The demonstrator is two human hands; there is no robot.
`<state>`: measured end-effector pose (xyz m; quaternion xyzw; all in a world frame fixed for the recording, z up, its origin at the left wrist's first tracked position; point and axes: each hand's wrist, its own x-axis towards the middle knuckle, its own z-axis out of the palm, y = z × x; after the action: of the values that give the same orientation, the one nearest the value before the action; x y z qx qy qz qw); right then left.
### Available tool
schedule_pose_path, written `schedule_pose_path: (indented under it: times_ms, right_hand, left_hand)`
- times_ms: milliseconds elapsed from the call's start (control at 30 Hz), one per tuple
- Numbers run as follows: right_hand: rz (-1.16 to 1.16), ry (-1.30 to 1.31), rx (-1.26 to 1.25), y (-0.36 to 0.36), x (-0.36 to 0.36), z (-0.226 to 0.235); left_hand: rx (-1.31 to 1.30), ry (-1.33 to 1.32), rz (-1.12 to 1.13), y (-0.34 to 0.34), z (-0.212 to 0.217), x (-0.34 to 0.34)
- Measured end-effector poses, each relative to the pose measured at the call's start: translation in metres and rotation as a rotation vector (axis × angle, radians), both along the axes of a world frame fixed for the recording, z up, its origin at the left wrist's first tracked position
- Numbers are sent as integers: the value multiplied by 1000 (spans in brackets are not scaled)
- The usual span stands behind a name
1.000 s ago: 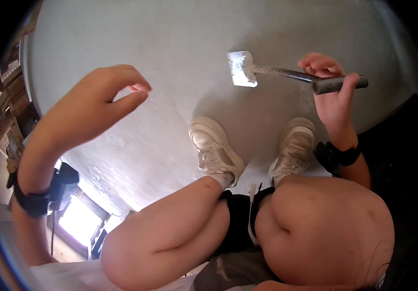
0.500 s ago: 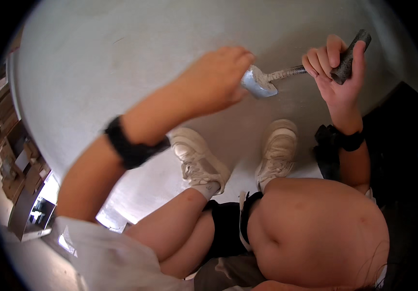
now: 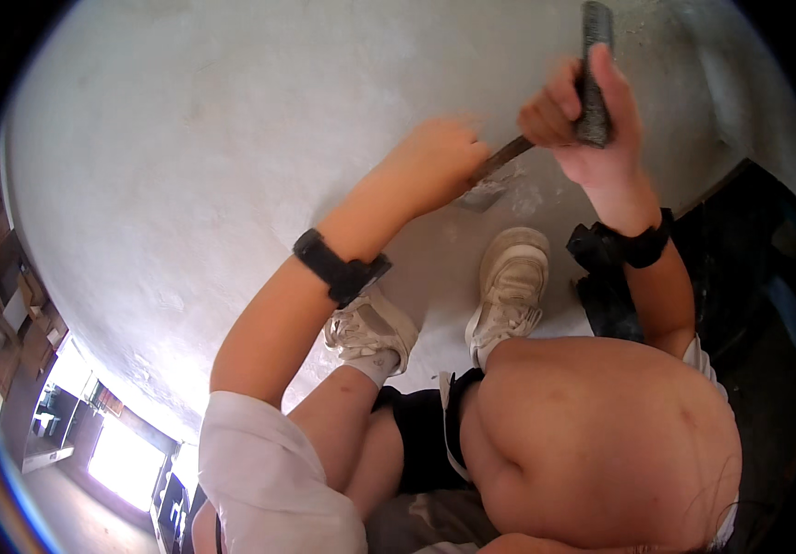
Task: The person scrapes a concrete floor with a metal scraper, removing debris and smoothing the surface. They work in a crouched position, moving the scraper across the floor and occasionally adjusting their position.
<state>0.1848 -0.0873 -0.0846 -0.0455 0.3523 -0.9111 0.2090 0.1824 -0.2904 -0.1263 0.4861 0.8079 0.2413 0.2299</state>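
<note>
My right hand [image 3: 592, 138] is closed around the dark, rough, round handle [image 3: 595, 111] of a trowel-like tool, its thumb along the handle, which points up and away. From that hand a thin brown-grey shank [image 3: 506, 157] slants down to the left. It ends beside my left hand [image 3: 430, 166], where a grey blade [image 3: 484, 196] shows in part, blurred against the floor. The left hand is bent inward at the blade end, its fingertips smeared by motion. Whether those fingers grip the blade or only touch it, I cannot tell.
Below my hands are my pale shoes [image 3: 513, 268] on a light grey floor [image 3: 186, 166]. White smears mark the floor near the blade. Black bag-like material [image 3: 740, 249] lies at right. Shelving with brown boxes [image 3: 10, 305] and a bright window [image 3: 127, 463] are at left.
My right hand has moved left, and the handle has turned more upright. The left hand has shifted slightly right and down, covering most of the blade. The view has tilted, bringing in the window.
</note>
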Motion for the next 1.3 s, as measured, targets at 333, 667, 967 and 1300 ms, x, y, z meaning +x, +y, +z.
schedule_pose_path:
  times_ms: [333,667,967,1300]
  right_hand:
    - [-4,98,272,-34,-15,1]
    - [237,-249,164,-53,3,-14]
    - [175,38,330,-56,-22,35]
    - [114,-194,150,-44,-9,-14]
  left_hand:
    - [-107,99,170,-17,-4,25]
    - [174,-342,535,-23,1,49]
    - [579,-1004,842,17,17,25]
    - [310,-1138,878,24,3,29]
